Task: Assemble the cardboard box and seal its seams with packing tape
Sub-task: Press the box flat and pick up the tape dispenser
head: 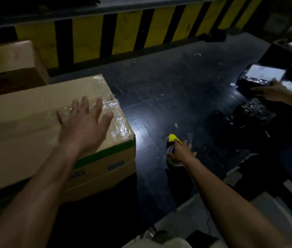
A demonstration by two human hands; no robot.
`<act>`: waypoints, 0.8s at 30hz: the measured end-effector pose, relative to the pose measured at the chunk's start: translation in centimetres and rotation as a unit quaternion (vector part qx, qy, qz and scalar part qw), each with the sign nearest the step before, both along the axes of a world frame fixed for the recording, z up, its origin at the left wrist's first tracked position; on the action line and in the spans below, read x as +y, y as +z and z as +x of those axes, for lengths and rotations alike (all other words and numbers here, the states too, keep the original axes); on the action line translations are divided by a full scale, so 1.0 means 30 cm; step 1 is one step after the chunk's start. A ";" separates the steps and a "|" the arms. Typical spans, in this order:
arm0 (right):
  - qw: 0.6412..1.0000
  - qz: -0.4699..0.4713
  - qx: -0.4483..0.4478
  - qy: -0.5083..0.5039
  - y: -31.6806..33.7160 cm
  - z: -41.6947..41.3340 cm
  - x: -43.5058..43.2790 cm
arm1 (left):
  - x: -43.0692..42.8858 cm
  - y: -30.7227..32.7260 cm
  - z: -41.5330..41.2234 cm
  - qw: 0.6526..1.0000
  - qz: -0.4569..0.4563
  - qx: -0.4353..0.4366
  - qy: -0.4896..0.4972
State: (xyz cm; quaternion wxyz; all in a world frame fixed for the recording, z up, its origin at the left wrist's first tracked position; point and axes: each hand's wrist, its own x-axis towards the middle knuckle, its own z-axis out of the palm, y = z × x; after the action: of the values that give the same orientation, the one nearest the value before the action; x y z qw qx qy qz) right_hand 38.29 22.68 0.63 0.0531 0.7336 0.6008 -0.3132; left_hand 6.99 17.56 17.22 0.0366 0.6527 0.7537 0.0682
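A large closed cardboard box [25,122] fills the left of the view, with shiny clear tape [118,120] along its right end and top seam. My left hand [84,126] lies flat on the box top, fingers spread, holding nothing. Low over the dark floor to the right of the box, my right hand [180,153] grips a yellow tape dispenser [173,138] with a roll of clear tape under the palm.
Another cardboard box [11,61] stands behind at the far left. A yellow-and-black striped barrier [123,33] runs across the back. Another person's hands [270,91] handle dark wrapped packages [256,81] at the right. Scraps litter the floor [177,83].
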 end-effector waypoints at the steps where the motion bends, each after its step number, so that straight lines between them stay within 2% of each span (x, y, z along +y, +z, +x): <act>1: 1.000 -0.010 -0.007 -0.001 -0.021 0.014 -0.022 | 0.002 -0.003 -0.002 1.000 0.000 -0.003 0.001; 10: 0.992 0.085 0.067 -0.068 -0.106 0.065 -0.030 | 0.021 -0.006 0.000 1.000 0.003 0.003 0.017; 12: 0.990 0.070 0.086 -0.084 -0.117 0.066 -0.011 | 0.024 -0.005 0.000 1.000 0.003 0.001 0.020; 15: 0.990 -0.001 0.080 -0.113 -0.130 0.065 0.007 | 0.023 -0.005 -0.003 1.000 0.003 -0.002 0.019; 20: 0.997 0.000 0.055 -0.061 -0.141 0.056 -0.006 | 0.015 0.008 -0.001 0.999 0.001 -0.040 0.024; 24: 0.991 0.080 0.110 -0.015 -0.014 0.014 0.004 | -0.015 0.041 -0.037 0.994 0.016 -0.109 0.011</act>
State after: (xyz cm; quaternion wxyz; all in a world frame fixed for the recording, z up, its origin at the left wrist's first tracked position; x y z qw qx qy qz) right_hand 38.72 22.80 0.22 -0.0766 0.7052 0.6153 -0.3437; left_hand 5.87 17.10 18.46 0.1068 0.6339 0.7509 0.1514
